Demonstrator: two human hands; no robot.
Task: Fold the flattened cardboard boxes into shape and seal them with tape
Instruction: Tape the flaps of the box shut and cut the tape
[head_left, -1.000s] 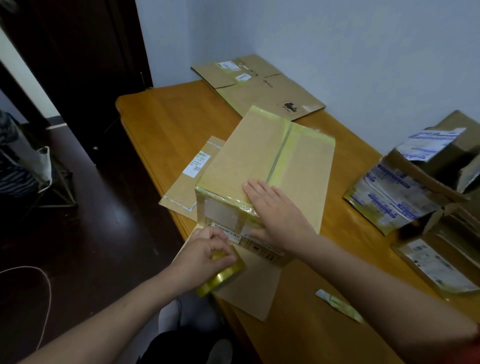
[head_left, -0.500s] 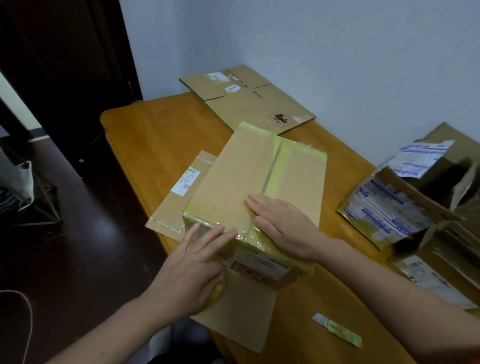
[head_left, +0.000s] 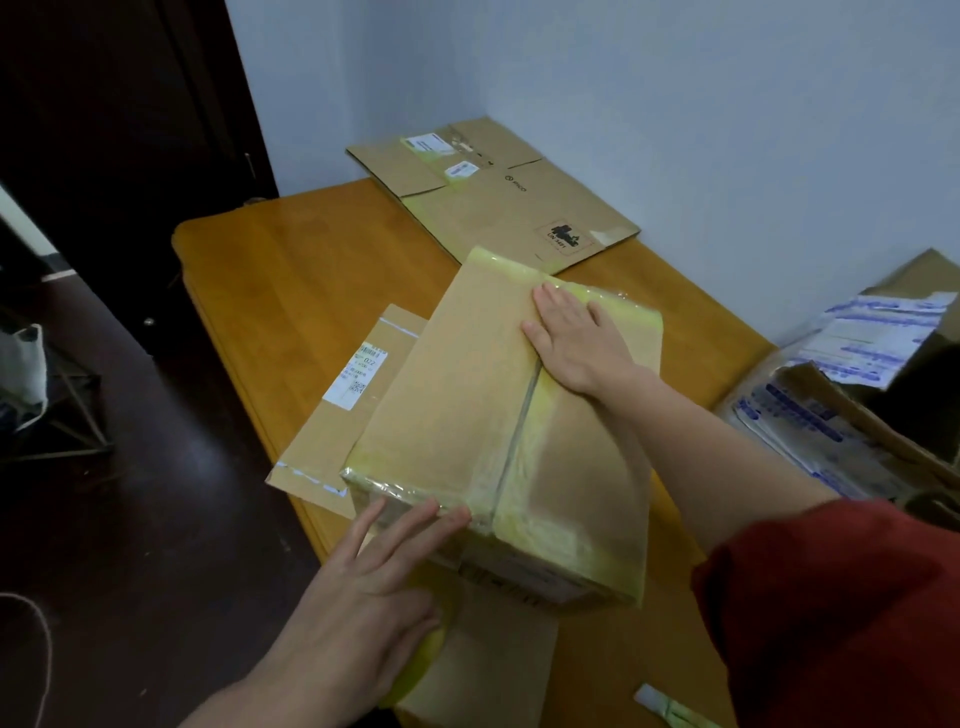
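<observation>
To bond the tape (head_left: 521, 434), the box (head_left: 452, 395) is pressed with flat, open palms; right hand (head_left: 576, 343) at far seam; left hand (head_left: 363, 587) at near edge

One taped box (head_left: 452, 415), three flattened boxes (head_left: 509, 208) (head_left: 358, 415) (head_left: 493, 670), one tape roll (head_left: 421, 670), two hands (head_left: 363, 597) (head_left: 576, 338)

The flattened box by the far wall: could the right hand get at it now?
Probably yes. The right hand lies flat at the far end of the taped box, and the flattened box lies just beyond, with nothing between them.
</observation>
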